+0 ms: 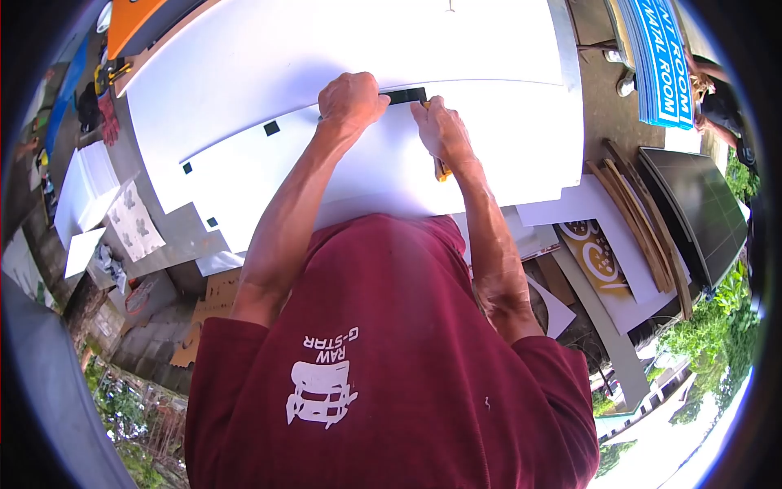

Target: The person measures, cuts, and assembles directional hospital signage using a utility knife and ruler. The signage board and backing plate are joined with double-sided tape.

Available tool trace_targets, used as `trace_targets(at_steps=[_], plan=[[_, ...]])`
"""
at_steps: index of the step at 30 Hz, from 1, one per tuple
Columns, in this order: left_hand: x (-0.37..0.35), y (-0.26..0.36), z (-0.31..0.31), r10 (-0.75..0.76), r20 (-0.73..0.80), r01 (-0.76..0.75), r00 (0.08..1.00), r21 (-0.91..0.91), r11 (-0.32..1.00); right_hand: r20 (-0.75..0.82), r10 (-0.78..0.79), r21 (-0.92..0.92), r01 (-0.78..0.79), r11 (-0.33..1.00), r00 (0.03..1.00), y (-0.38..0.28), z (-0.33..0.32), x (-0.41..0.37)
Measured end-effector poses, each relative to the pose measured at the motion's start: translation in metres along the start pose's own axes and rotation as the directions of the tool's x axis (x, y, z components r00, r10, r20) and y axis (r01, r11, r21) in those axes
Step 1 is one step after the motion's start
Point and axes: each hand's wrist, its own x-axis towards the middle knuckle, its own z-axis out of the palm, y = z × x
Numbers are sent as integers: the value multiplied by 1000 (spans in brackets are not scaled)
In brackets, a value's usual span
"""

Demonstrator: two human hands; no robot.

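A large, thin white sheet (521, 134) with stepped edges lies flat; a dark rectangular patch (405, 97) shows near its far edge. Just beside it, a slim yellow-and-black tool (442, 169) slants, partly hidden.

Hands (444, 134) on white sheet (513, 138), probably a cutter (443, 170)

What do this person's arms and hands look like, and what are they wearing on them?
The left hand and right hand are gloveless, and the forearms are bare. Above the elbows are short, plain maroon sleeves, part of a maroon T-shirt with white lettering reading "G-STAR RAW".
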Motion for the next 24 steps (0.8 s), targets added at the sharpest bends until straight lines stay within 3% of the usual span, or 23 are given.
trace_targets(at_steps=[8,13,24], plan=[[1,1,0,10,-13,-11,1000,-14,1000,-22,9,-158,-12,987,1000,-12,7,8],[1,-2,3,34,-62,-36,997,-32,999,-3,13,-158,-13,987,1000,-16,5,7],[3,-1,0,14,-5,-14,1000,-20,1000,17,12,-177,-9,984,1000,-15,9,6]])
